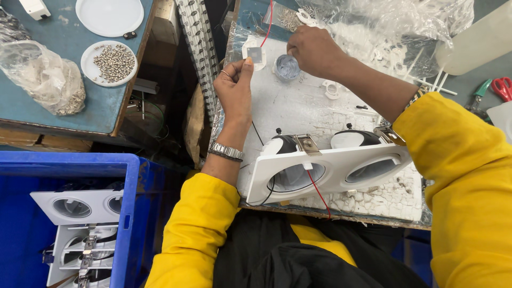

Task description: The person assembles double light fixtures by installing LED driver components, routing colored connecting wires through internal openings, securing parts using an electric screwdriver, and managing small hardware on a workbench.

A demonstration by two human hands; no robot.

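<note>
My left hand [234,88] pinches a small square grey plate [255,54] by its lower edge, holding it up over the white work board [298,109]. My right hand [316,50] reaches down to a small round pot of grey paste [287,68], fingers closed at its rim; whether they hold anything is hidden. A white twin-lamp housing [330,170] with two round openings lies at the near edge of the board, with a red wire [319,193] and a black wire hanging from it.
A blue crate [128,213] at the lower left holds more white lamp housings [80,205]. On the left table sit a dish of metal screws [111,63], a white lid [109,16] and a plastic bag [45,74]. Clear bags of white parts [394,26] and red scissors [502,88] lie at right.
</note>
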